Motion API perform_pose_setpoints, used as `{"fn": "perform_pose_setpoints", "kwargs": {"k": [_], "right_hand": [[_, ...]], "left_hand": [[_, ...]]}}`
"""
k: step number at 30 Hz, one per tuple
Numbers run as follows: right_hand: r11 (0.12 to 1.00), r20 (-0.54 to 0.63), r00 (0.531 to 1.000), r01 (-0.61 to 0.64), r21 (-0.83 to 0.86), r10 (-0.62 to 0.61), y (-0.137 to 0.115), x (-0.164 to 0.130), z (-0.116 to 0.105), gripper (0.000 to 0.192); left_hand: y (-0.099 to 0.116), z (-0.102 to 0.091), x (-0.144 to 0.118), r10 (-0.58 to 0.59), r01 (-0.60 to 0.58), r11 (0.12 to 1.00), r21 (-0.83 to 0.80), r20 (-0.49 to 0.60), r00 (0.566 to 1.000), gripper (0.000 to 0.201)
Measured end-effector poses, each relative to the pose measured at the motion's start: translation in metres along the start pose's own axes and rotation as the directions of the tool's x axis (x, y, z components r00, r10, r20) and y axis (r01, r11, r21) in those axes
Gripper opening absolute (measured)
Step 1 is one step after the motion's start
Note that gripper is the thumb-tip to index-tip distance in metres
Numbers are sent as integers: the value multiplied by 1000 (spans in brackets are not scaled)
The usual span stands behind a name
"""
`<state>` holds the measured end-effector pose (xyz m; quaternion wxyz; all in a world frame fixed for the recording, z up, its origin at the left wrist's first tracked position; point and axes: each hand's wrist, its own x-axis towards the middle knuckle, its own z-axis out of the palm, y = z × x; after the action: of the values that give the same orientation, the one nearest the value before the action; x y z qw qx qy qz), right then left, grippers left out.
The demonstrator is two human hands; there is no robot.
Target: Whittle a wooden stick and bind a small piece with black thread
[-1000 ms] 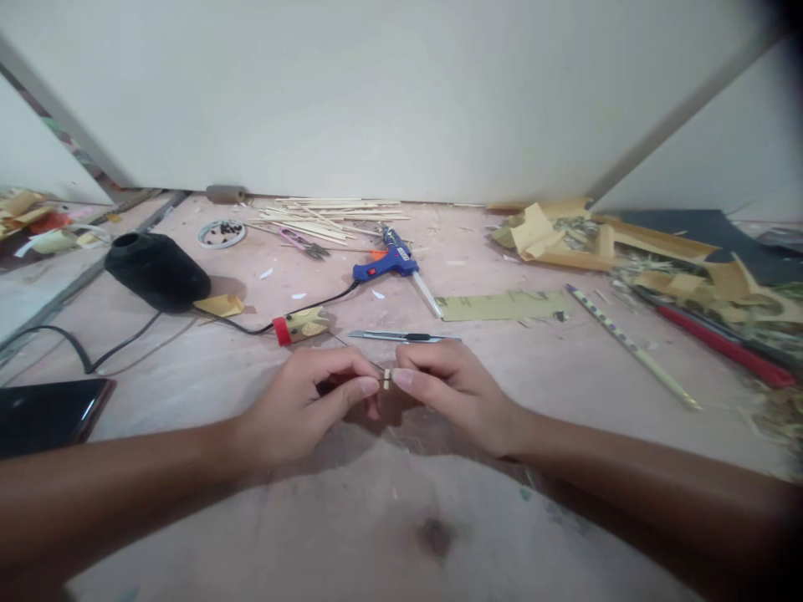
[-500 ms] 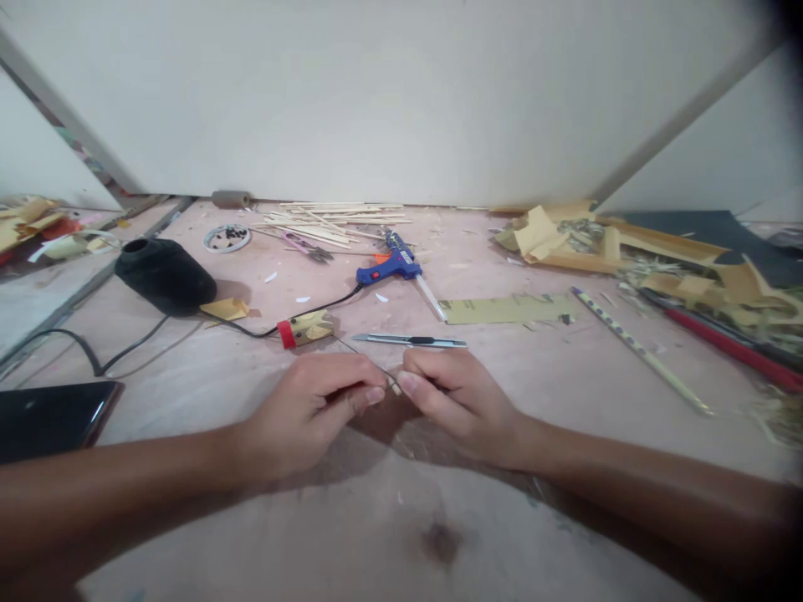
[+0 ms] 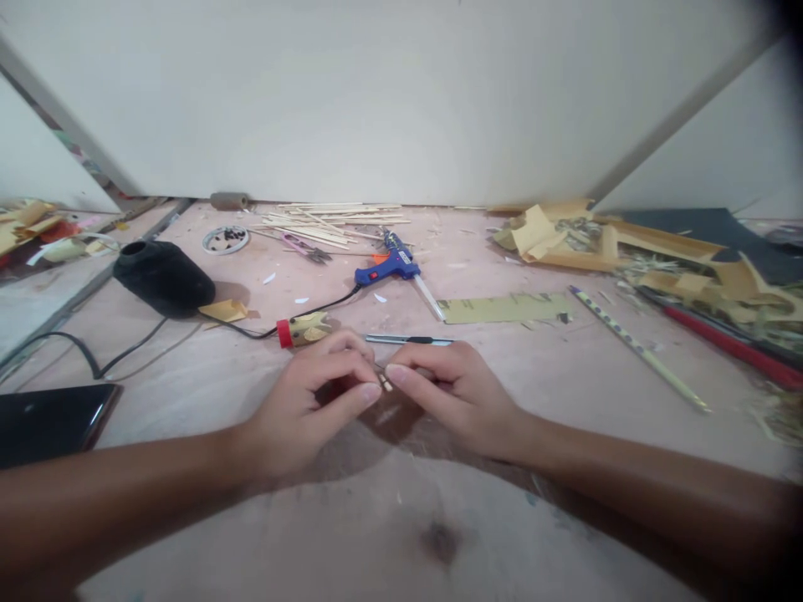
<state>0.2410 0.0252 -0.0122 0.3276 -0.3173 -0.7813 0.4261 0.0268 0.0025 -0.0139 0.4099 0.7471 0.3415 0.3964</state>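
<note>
A tiny pale wooden piece (image 3: 384, 382) was pinched between both thumbs and forefingers, tilted slightly, held low just in front of the grey craft knife (image 3: 407, 340) lying flat.

Soft even indoor light, faint shadows under hands, wide-angle edge warp, dark vignette top-right corner, slight blur

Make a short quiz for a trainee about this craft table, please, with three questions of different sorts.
1. True or false: the blue glue gun lies beyond both hands.
2. What do the left hand and right hand pinch together? A) small wooden piece B) red pencil C) phone
3. Fill in: the utility knife lies just ____ the right hand.

Key: 1 true. 2 A, the small wooden piece. 3 beyond.
</note>
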Motion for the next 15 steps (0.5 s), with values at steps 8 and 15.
{"fn": "perform_pose_setpoints", "kwargs": {"k": [8, 15], "right_hand": [[997, 19, 997, 71, -11, -71, 1, -7, 3, 6], [965, 35, 980, 197, -173, -194, 5, -10, 4, 21]], "left_hand": [[-2, 0, -1, -135, 132, 969, -210, -2, 991, 24], [0, 1, -1, -197, 192, 904, -381, 27, 980, 27]]}}
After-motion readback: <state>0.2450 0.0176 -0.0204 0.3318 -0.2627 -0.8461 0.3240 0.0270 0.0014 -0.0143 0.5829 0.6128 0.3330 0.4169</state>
